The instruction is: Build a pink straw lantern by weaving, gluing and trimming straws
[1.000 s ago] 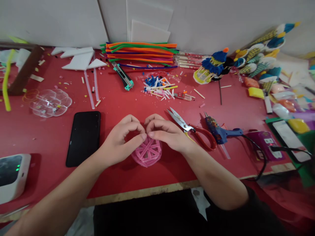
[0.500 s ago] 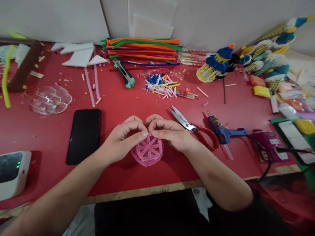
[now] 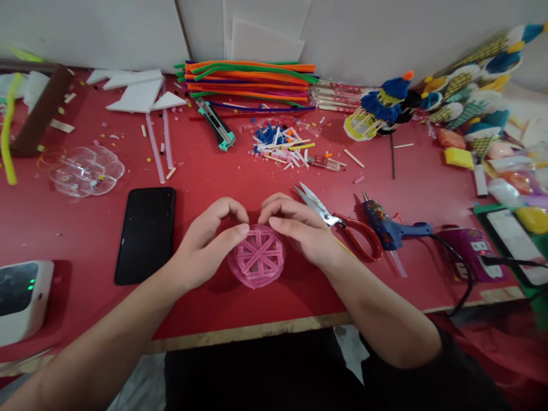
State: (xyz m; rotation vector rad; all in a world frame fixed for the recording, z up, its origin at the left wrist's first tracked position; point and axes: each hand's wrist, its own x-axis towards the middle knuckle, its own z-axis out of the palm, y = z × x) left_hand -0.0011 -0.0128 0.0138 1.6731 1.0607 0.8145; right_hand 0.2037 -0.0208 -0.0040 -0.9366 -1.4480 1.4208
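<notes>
Parted slightly since before, left hand (image 3: 204, 244) and right hand (image 3: 303, 228) curved at pink lattice piece (image 3: 259, 258), fingers bent, whether clamped unclear, red bench (image 3: 209, 314) below

A craft workspace: on the red table (image 3: 214, 177), beyond the right hand (image 3: 299, 226), lie long orange-and-green craft stems (image 3: 252, 87) and multicoloured clippings (image 3: 283, 148); to its right, a blue plastic glue gun (image 3: 387, 228).
</notes>
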